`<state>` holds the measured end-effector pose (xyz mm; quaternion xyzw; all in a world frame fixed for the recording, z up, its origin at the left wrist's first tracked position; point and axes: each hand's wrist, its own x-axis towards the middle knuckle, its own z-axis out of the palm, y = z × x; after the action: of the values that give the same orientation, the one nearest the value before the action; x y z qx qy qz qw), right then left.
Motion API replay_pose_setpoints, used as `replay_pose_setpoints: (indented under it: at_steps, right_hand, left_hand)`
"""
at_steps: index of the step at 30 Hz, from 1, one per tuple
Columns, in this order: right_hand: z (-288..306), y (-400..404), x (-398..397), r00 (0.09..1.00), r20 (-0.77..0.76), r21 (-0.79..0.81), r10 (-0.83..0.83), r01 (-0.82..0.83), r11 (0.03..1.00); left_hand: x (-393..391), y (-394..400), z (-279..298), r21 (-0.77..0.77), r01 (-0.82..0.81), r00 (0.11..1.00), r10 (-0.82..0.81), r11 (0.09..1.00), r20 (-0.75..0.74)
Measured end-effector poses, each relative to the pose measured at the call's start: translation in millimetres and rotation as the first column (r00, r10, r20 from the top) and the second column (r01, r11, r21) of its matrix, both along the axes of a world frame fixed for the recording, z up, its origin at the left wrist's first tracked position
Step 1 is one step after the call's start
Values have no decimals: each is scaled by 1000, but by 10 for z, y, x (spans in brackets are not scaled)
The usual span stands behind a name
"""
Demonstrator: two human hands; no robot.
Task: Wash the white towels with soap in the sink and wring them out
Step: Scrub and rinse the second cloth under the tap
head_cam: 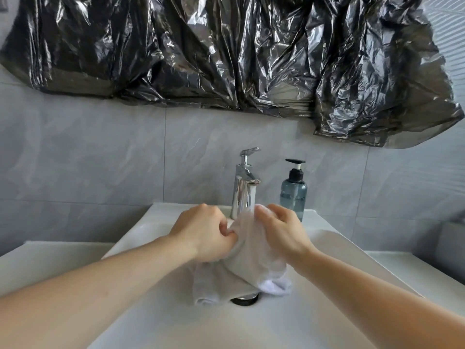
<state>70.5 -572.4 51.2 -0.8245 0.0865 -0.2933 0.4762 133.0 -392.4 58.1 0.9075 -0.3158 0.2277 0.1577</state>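
A wet white towel (247,258) is bunched between both hands over the white sink (334,250). My left hand (203,233) grips its left side and my right hand (279,229) grips its upper right part. The towel's lower end hangs down onto the basin floor and partly covers the chrome drain (245,299). Water runs in a thin stream from the chrome faucet (243,187) just behind the hands. A blue-grey soap pump bottle (293,191) with a black pump stands on the sink rim to the right of the faucet.
Grey marble-look tiles line the wall behind. Crinkled black plastic sheeting (226,51) covers the area above the sink. A white counter (50,260) extends on both sides of the basin.
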Motion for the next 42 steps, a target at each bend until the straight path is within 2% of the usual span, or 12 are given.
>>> replay_pose_setpoints:
  at_steps: [5,7,9,11,14,17,21,25,31,37,39,42]
  right_hand:
    - [-47,39,-20,991,-27,231,133,-123,965]
    - [-33,73,-65,972,-2,378,235,-217,900]
    - [-7,93,-125,929,29,497,369,-333,801]
    - [14,94,-155,890,24,518,455,-400,756]
    - [-5,52,-108,907,-30,431,421,-369,824]
    - [-24,16,-90,920,-105,258,378,-342,903]
    - [-17,8,-145,934,-266,-196,240,-296,935]
    - [-3,-9,-111,996,-82,-472,25,-61,879]
    - [66,-58,-84,983,-25,-423,-182,155,893]
    - [44,-97,-55,975,-41,-396,-220,186,899]
    - [16,-110,-47,977,-48,-381,-206,173,908]
    - [11,-119,-68,984,-90,-354,-151,111,929]
  left_hand:
    - [-63,-40,-135,129,204,963,-175,970,-206]
    - [-68,-90,-198,112,221,946,-185,969,-264]
    - [-10,-114,-241,71,223,943,-197,972,-267]
    - [56,-83,-217,64,167,963,-148,984,-223]
    - [65,-36,-136,-10,110,989,-110,994,-101]
    - [-14,-83,-123,-147,146,984,-160,978,-85]
    - [-39,-132,-134,-326,142,968,-199,935,-152]
    - [18,-98,-74,-442,90,969,-182,892,-169]
    - [113,15,-18,-339,22,990,-69,940,-127]
    - [15,-14,-55,-75,121,949,-138,990,-284]
    - [12,-31,-90,-30,138,960,-141,990,-242]
    - [35,-17,-67,-103,91,984,-105,990,-143]
